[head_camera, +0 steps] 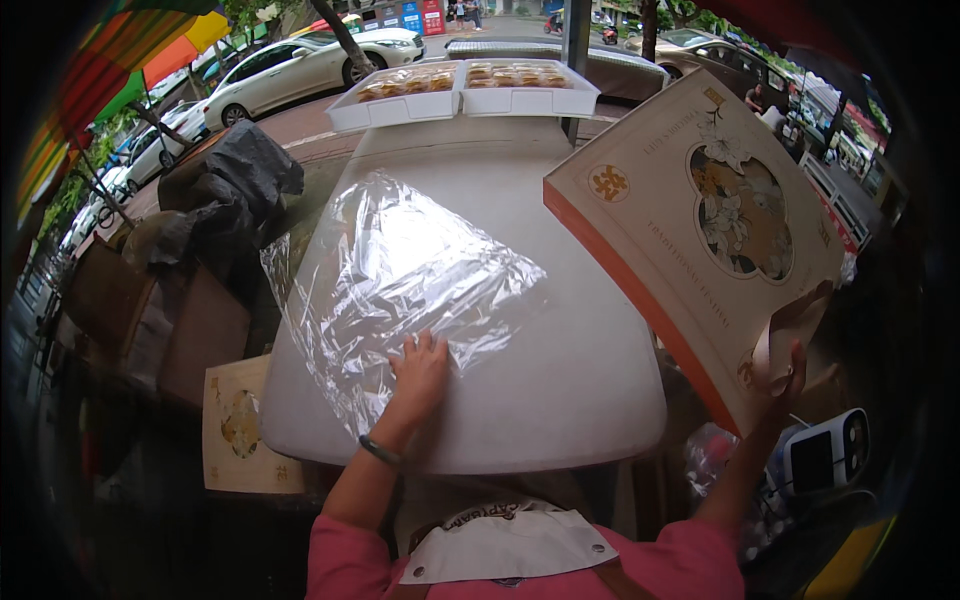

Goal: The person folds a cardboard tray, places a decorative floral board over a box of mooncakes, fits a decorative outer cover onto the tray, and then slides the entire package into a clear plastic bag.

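A crumpled sheet of clear plastic film (420,270) lies on the white table (600,337), shining with glare. My left hand (421,369) rests palm down on the film's near edge, fingers apart, gripping nothing. On the right, my right hand (780,386) holds a large cream gift box (660,217) with an orange side by its ribbon handle. The box is tilted, off the table's right edge, and its lid has a flower-shaped picture. Part of that hand's grip is hidden behind the ribbon.
Two white trays of packed food (531,101) stand at the table's far end. A similar box (251,442) lies low at the left. Brown cartons (199,330) and dark plastic sheeting (251,169) are further left. A white device with a dark screen (821,457) sits at lower right.
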Demonstrator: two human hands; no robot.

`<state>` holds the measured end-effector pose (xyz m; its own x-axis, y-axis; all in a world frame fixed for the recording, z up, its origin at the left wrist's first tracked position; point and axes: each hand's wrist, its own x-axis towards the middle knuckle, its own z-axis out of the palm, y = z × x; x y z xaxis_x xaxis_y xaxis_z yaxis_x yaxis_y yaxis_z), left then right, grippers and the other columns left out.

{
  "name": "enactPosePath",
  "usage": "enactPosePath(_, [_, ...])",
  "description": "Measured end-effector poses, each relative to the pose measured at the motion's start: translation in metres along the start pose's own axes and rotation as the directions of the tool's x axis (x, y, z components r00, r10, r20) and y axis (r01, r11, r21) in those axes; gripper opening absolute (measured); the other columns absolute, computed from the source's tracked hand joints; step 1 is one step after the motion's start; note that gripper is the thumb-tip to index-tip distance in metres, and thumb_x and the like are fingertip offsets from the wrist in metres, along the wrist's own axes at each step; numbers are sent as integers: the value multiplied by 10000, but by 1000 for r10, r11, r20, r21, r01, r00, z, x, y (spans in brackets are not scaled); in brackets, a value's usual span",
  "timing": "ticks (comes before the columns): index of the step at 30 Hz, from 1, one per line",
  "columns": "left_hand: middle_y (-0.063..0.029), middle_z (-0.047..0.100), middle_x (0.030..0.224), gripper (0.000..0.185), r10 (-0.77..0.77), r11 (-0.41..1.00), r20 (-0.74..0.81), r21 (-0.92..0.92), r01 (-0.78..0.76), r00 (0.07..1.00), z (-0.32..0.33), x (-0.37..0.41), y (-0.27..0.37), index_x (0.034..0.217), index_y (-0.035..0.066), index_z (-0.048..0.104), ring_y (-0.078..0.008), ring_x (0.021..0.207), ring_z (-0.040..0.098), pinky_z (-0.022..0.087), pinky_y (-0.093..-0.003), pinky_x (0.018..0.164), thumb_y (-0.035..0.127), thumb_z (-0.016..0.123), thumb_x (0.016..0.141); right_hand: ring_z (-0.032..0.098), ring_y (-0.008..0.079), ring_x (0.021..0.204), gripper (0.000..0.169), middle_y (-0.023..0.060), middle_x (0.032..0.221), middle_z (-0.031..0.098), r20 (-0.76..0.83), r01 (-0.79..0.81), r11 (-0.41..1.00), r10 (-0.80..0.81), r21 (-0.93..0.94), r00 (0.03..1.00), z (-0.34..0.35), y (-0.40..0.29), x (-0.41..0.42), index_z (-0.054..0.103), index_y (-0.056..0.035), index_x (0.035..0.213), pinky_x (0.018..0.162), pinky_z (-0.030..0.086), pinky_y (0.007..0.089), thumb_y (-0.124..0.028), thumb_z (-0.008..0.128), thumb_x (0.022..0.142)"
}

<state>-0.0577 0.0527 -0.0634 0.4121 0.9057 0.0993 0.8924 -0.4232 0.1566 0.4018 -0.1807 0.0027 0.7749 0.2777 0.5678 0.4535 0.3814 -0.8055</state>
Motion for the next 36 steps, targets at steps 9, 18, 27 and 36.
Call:
enactPosePath(9, [-143, 473, 1334, 441, 52, 994, -112, 99, -41, 992, 6, 87, 15, 1252, 27, 497, -357, 1196, 473, 436, -643, 832, 67, 589, 823, 482, 265, 1205, 630, 129, 1379, 452, 303, -641, 676, 565, 364, 768, -105, 47, -33, 399, -59, 1394, 1051, 365, 399, -359, 618, 885])
enactPosePath(18, [-189, 434, 1402, 757, 145, 985, -21, 102, -142, 989, -53, 95, -1, 1363, -38, 371, -386, 1093, 535, 514, -453, 878, 107, 707, 701, 448, 280, 1265, 708, 108, 1422, 435, 452, -775, 341, 660, 532, 600, -7, -68, -100, 292, -67, 1471, 1067, 337, 406, -445, 493, 908])
enactPosePath(27, [-164, 314, 1509, 1154, 212, 920, 29, 330, -209, 977, -78, 79, 7, 1462, -31, 264, -309, 1107, 531, 500, -403, 805, 347, 871, 557, 469, 280, 1226, 692, 116, 1383, 458, 541, -831, 241, 662, 501, 519, 33, -67, -102, 316, -59, 1451, 1034, 360, 405, -445, 496, 905])
enactPosePath(36, [-160, 245, 1547, 1148, 203, 893, -57, 420, -161, 978, -77, 71, 5, 1474, -8, 279, -282, 1084, 521, 469, -398, 816, 419, 851, 576, 490, 281, 1187, 677, 125, 1344, 481, 588, -857, 196, 654, 476, 476, 52, -67, -100, 341, -52, 1431, 1000, 383, 404, -445, 498, 902])
